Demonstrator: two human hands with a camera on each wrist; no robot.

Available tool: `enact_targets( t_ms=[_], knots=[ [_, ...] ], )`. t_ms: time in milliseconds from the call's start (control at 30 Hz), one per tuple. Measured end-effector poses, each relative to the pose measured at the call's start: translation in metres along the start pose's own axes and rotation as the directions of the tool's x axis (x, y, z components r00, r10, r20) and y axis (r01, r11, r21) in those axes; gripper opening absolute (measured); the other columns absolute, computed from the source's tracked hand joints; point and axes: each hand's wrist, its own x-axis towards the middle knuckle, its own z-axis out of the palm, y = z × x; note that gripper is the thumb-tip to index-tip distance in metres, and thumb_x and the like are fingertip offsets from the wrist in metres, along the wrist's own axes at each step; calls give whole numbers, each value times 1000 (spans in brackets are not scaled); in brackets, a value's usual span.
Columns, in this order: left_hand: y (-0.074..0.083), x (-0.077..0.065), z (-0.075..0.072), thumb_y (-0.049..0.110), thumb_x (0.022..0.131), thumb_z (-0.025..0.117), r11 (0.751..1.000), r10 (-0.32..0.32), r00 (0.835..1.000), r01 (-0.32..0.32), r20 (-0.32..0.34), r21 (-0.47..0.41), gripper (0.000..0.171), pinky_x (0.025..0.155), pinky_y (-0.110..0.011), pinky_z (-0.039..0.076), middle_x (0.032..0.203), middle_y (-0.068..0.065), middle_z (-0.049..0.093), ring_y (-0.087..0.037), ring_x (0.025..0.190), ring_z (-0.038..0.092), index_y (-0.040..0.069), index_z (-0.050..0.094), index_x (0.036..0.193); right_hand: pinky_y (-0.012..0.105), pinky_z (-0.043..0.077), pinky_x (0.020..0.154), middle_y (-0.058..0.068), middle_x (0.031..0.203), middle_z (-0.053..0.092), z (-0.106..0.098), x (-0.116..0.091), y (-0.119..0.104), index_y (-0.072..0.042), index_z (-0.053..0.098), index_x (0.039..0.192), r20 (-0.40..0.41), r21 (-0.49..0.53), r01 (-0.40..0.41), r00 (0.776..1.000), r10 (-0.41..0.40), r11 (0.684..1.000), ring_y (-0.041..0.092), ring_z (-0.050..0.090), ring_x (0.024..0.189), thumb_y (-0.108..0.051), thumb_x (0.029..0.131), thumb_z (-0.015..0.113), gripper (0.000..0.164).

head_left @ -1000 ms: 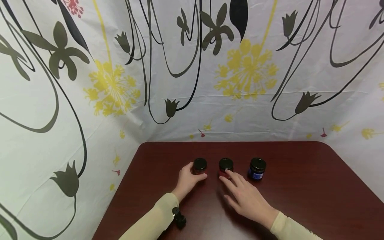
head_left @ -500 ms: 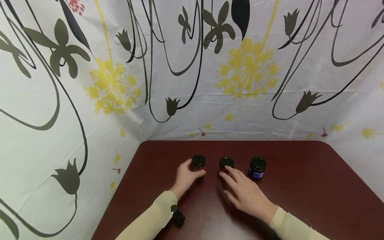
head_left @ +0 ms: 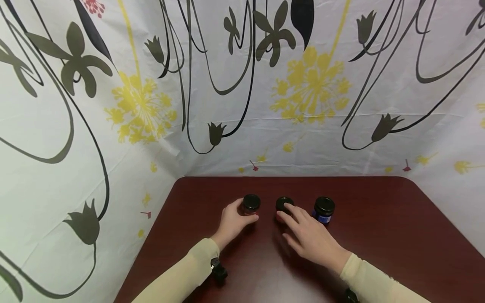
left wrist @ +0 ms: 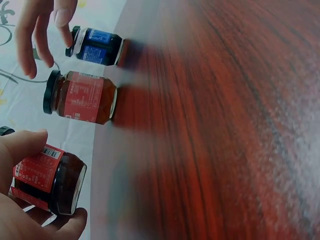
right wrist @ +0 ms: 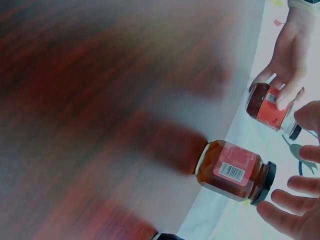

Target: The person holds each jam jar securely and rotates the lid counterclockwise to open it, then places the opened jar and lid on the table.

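Nearest us come two pale yellow sleeves, the left sleeve [head_left: 178, 269] and the right sleeve [head_left: 382, 281], reaching over the dark red-brown tabletop [head_left: 382, 223]. Each carries one black gadget: the left gadget [head_left: 219, 270] shows well enough, while the right gadget [head_left: 351, 295] is mostly cut off at the bottom of the head view.

Past them, the left grip [head_left: 231, 221], one bare hand, is curled round the left red-labelled jar [head_left: 251, 202]; in the left wrist view we see this jar tilted, its base apart from the wood. The right grip [head_left: 310, 240], the other bare hand, is wide and holds nothing, its fingers spread around the near side and top of the middle red-labelled jar [right wrist: 230, 169] (we cannot tell whether a fingertip touches it).

We count three black-lidded jars in a rough row, two labelled in red and one in blue. The middle one stands upright on the tabletop, well clear of the held one. The blue-labelled jar [head_left: 323, 209] also stands upright there, just beyond the right knuckles.

Farthest off, we see a white patterned cloth [head_left: 235, 110] with two big yellow flower heads [head_left: 312, 86] printed across it.
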Motion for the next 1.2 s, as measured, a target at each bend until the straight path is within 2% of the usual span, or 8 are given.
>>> enact_targets(
  t_ms=[267, 533, 700, 867, 1000, 1200],
  knots=[
    [10, 2, -3, 22, 76, 90, 999, 38, 999, -37, 30, -8, 56, 80, -32, 54, 94, 9, 71, -7, 84, 68, 21, 66, 126, 47, 55, 84, 18, 151, 42, -7, 3, 7, -12, 51, 146, 5, -21, -10, 1000, 10, 1000, 32, 52, 127, -34, 91, 72, 63],
    [16, -1, -6, 29, 76, 90, 1000, 31, 998, -30, 56, -8, 56, 79, -32, 54, 95, 10, 69, -7, 83, 67, 21, 65, 126, 50, 53, 89, 18, 150, 43, -11, 7, 12, -11, 50, 147, 11, -25, -9, 1000, 10, 1000, 33, 51, 128, -33, 92, 71, 63],
    [19, -1, -7, 32, 76, 90, 999, 34, 998, -36, 59, 25, 57, 79, -32, 53, 95, 10, 67, -7, 84, 65, 21, 65, 126, 50, 52, 90, 18, 150, 43, -14, 10, 16, -11, 49, 147, 9, -34, -5, 1000, 5, 999, 33, 50, 129, -33, 92, 69, 63],
    [20, 0, -9, 31, 74, 91, 997, 37, 999, -39, 30, 65, 59, 80, -35, 52, 98, 8, 65, -11, 88, 62, 19, 66, 126, 48, 54, 86, 17, 151, 42, -18, 14, 20, -12, 48, 149, 21, -50, -6, 1000, 7, 999, 33, 50, 129, -34, 93, 68, 63],
    [21, 0, -11, 34, 75, 90, 997, 37, 999, -40, 36, 71, 59, 80, -35, 51, 101, 7, 63, -12, 90, 61, 19, 65, 127, 48, 55, 81, 18, 150, 43, -22, 19, 23, -12, 47, 149, 24, -51, 2, 1000, -1, 999, 33, 52, 127, -34, 93, 69, 64],
    [26, -1, -12, 36, 76, 89, 996, 38, 998, -41, 42, 80, 58, 80, -34, 51, 101, 6, 61, -13, 90, 58, 21, 64, 125, 47, 55, 81, 17, 150, 43, -27, 23, 29, -12, 46, 150, 50, -66, -4, 999, 7, 998, 33, 51, 127, -33, 94, 68, 64]
  ],
)
